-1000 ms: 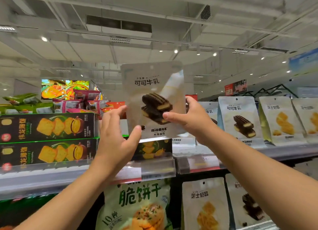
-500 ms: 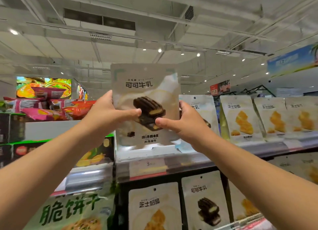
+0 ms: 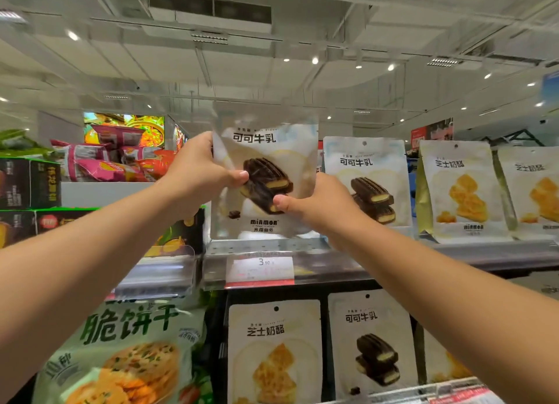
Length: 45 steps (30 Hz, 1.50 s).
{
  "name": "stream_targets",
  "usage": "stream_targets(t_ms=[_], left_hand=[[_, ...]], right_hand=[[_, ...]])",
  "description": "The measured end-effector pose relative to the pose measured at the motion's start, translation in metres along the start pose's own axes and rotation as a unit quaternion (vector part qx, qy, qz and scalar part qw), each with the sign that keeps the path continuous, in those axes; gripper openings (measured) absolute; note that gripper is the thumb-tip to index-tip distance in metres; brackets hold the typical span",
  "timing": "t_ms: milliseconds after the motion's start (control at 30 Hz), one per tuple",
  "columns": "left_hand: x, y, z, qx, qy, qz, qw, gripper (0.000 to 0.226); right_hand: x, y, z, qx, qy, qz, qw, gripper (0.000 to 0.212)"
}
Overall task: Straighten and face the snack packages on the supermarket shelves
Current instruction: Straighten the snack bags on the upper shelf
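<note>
The upper shelf [image 3: 438, 252] runs across the middle of the view, and the pouch in hand is at its left end, above the price tag [image 3: 260, 269]. Both hands hold this cocoa-milk pouch [image 3: 266, 149] upright with its front towards the camera: the left hand [image 3: 196, 173] grips its left edge, thumb across the front, and the right hand [image 3: 320, 204] grips its lower right side, thumb pressed on the printed biscuit. Its bottom edge seems to sit at or just over the shelf's front lip; whether it touches cannot be told.

The step looks like seating the pouch in its facing. The next move probably calls for setting its base flat, square to the front edge, then letting go without tipping it.

Just to its right stands a matching cocoa pouch [image 3: 366, 180], then cheese pouches [image 3: 459, 189]. That neighbour is close, so the right hand has little room. Dark boxes [image 3: 28, 186] stand to the left. On the lower shelf hang more pouches [image 3: 275, 349] and a green cracker bag [image 3: 127, 352].
</note>
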<state>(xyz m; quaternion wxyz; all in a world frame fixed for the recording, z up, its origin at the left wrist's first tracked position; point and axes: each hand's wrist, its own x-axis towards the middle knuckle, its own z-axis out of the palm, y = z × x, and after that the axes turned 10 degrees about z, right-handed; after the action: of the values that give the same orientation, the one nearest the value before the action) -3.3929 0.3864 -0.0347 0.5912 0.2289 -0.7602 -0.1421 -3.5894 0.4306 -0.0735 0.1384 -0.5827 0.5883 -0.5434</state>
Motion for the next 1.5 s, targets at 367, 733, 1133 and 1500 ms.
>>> stream_targets(t_ms=[367,733,1133,1500], left_hand=[[-0.003,-0.012,0.007,0.095,-0.001,-0.029,0.995,0.108],[-0.002,-0.008,0.008,0.184,-0.082,-0.005,0.979,0.079],[-0.009,-0.001,0.006,0.259,-0.089,-0.006,0.962,0.112],[-0.131,-0.038,0.047,0.481,-0.112,0.32,0.809,0.051]], right_hand=[[0.008,0.009,0.003,-0.053,-0.015,0.058,0.997,0.055],[-0.009,0.02,0.006,-0.043,0.063,-0.028,0.997,0.049],[-0.021,0.023,0.002,-0.042,0.047,-0.085,0.994,0.045],[-0.084,0.105,0.006,-0.243,0.125,-0.283,0.919,0.05]])
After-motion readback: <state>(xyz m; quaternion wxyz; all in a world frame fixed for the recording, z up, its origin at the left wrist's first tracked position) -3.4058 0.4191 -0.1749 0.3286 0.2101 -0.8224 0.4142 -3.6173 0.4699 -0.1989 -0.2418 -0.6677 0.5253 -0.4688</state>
